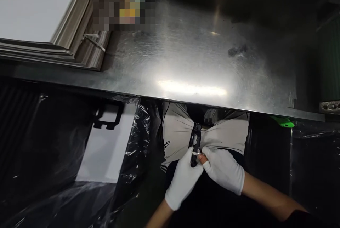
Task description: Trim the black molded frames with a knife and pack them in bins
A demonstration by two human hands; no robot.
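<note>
My left hand (183, 182) wears a white glove and grips the lower end of a small black tool (196, 142), which looks like a utility knife. My right hand (224, 167), also in a white glove with a bare fingertip showing, touches the same tool near my left thumb. Both hands sit below the front edge of a shiny steel table (202, 61), over my lap in white shorts (177, 129).
A stack of flat metal sheets (79, 40) with a white top lies at the table's back left. Black plastic film (53, 157) covers a white panel (108, 150) at the lower left. A green object (283, 121) sits under the table's right edge.
</note>
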